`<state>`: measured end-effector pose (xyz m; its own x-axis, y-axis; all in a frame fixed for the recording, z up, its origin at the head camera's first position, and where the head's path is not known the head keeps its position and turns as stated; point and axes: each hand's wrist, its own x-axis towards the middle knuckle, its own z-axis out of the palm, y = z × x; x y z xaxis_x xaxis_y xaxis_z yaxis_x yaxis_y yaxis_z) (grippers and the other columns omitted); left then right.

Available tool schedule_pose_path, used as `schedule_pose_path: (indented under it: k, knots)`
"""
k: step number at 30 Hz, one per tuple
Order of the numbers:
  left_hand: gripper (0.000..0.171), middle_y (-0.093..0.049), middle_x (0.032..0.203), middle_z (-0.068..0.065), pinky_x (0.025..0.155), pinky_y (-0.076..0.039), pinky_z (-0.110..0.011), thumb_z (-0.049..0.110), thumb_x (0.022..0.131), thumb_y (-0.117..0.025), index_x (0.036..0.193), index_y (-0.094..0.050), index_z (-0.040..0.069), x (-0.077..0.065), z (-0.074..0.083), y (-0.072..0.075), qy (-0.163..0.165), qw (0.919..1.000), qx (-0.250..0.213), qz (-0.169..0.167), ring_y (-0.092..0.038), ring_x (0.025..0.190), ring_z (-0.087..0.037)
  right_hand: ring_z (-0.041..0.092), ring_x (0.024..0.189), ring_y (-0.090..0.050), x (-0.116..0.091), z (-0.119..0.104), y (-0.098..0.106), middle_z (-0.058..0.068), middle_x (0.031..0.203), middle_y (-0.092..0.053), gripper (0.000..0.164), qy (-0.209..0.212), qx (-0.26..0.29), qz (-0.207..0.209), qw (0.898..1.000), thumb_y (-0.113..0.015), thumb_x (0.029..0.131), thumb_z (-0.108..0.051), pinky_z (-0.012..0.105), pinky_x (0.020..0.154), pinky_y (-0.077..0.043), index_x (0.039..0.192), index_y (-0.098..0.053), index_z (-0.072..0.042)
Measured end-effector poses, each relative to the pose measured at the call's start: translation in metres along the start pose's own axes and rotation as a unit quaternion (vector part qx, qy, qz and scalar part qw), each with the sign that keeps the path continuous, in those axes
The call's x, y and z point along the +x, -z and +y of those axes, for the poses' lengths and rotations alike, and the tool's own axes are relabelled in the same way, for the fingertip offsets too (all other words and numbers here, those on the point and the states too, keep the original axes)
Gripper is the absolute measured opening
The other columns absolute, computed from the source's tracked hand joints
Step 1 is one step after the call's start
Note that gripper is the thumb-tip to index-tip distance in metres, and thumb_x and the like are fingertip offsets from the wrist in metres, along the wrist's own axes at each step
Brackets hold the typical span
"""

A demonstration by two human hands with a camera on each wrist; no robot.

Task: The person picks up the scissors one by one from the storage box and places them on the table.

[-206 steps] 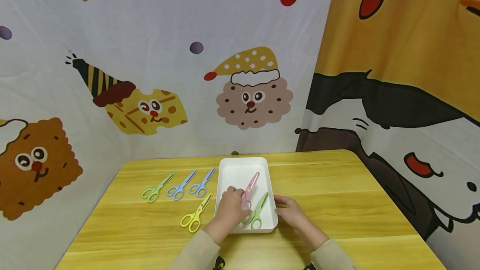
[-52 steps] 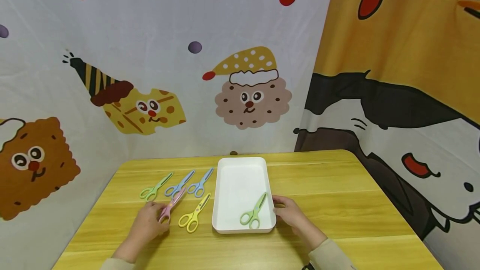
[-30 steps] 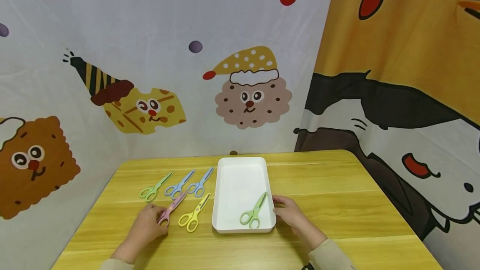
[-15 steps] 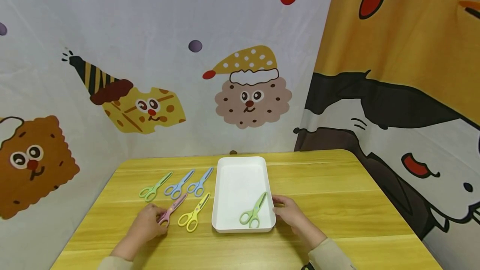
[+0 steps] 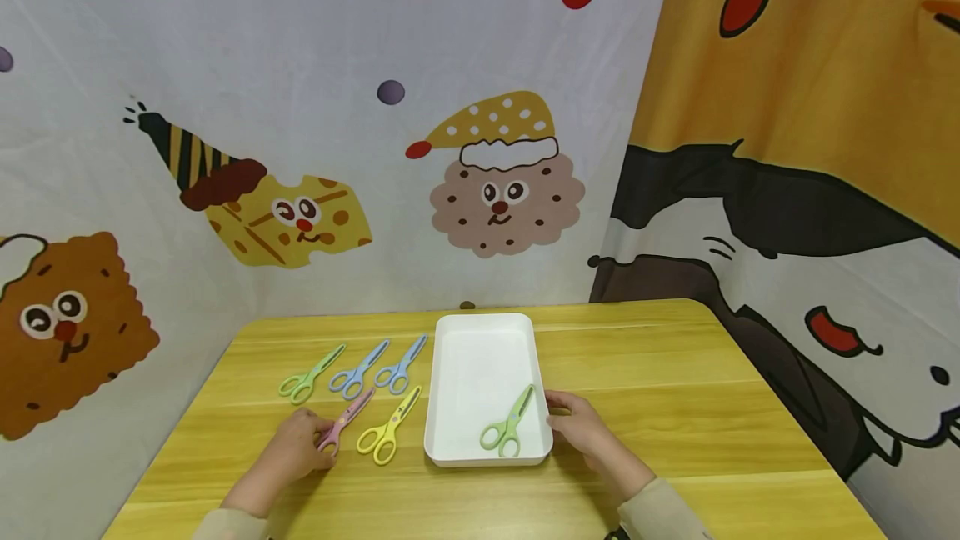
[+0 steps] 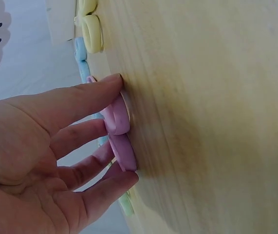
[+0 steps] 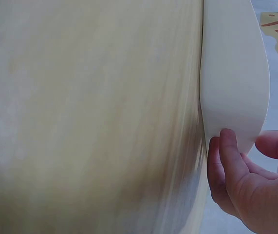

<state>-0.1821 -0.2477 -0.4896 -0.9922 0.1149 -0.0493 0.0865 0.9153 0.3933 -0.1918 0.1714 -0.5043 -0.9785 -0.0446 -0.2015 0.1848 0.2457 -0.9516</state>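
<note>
A pair of pink scissors (image 5: 345,421) lies on the table at left, blades pointing away. My left hand (image 5: 296,444) holds its handle loops; in the left wrist view the thumb (image 6: 97,95) is on one side of the loops (image 6: 117,119) and the fingertips on the other. My right hand (image 5: 577,423) rests against the right outer wall of a white tray (image 5: 480,323). In the right wrist view its fingertips (image 7: 228,134) touch that wall (image 7: 233,87), the thumb right at the rim. Inside the tray lie green scissors (image 5: 507,423).
Yellow scissors (image 5: 390,427) lie between the pink pair and the tray. Behind stand in a row green scissors (image 5: 311,375), blue scissors (image 5: 358,372) and another blue pair (image 5: 401,367). A patterned curtain (image 5: 337,65) hangs behind the wooden table (image 5: 660,373).
The pink scissors have gone from the tray to the table at left, carried by my left hand, and were lowered and shifted slightly there. My right hand has stayed at the tray.
</note>
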Motion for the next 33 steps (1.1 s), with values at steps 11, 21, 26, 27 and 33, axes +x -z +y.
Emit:
schedule_pose_path:
  k: [11, 21, 26, 27, 33]
  knots:
    - [0.055, -0.057, 0.096, -0.013, 0.078, -0.048, -0.045, 0.015, 0.057, -0.087, 0.105, -0.069, -0.003, -0.0007, -0.0033, -0.0048, -0.010, 0.9999, -0.005, 0.011, -0.055, 0.085, -0.025, 0.031, 0.100, -0.060, -0.0012, 0.0004, 0.0012, 0.028, 0.123, -0.053, 0.042, -0.002, -0.005, 0.006, 1.000, -0.050, 0.086, 0.009, 0.039, 0.079, -0.055, 0.127, -0.049, 0.013]
    - [0.060, -0.057, 0.100, -0.013, 0.080, -0.049, -0.045, 0.016, 0.057, -0.088, 0.109, -0.067, -0.005, -0.0021, -0.0059, -0.0043, 0.003, 0.9998, -0.018, 0.009, -0.055, 0.089, -0.026, 0.031, 0.100, -0.060, -0.0014, -0.0018, 0.0005, 0.027, 0.122, -0.054, 0.041, 0.004, 0.000, 0.007, 1.000, -0.050, 0.086, 0.010, 0.041, 0.079, -0.055, 0.127, -0.050, 0.014]
    - [0.060, -0.057, 0.101, -0.014, 0.082, -0.049, -0.047, 0.016, 0.058, -0.088, 0.110, -0.066, -0.004, -0.0022, -0.0055, -0.0036, 0.004, 0.9998, -0.016, 0.008, -0.056, 0.091, -0.029, 0.030, 0.101, -0.060, -0.0013, -0.0027, 0.0005, 0.027, 0.123, -0.054, 0.042, 0.002, -0.001, 0.007, 1.000, -0.050, 0.085, 0.009, 0.039, 0.079, -0.055, 0.128, -0.050, 0.013]
    - [0.060, -0.057, 0.101, -0.014, 0.082, -0.049, -0.047, 0.017, 0.058, -0.088, 0.110, -0.066, -0.004, -0.0024, -0.0053, -0.0035, 0.004, 0.9998, -0.015, 0.008, -0.056, 0.091, -0.029, 0.030, 0.101, -0.060, -0.0014, -0.0027, 0.0008, 0.027, 0.123, -0.053, 0.042, 0.003, 0.000, 0.005, 1.000, -0.050, 0.085, 0.010, 0.039, 0.079, -0.055, 0.128, -0.049, 0.013]
    - [0.064, -0.057, 0.100, -0.012, 0.081, -0.049, -0.045, 0.020, 0.058, -0.088, 0.113, -0.065, -0.003, -0.0040, -0.0058, -0.0035, 0.003, 0.9999, -0.013, 0.009, -0.055, 0.090, -0.027, 0.030, 0.101, -0.060, -0.0014, -0.0012, 0.0014, 0.028, 0.123, -0.053, 0.042, 0.008, -0.003, -0.001, 1.000, -0.049, 0.085, 0.009, 0.039, 0.080, -0.055, 0.127, -0.049, 0.014]
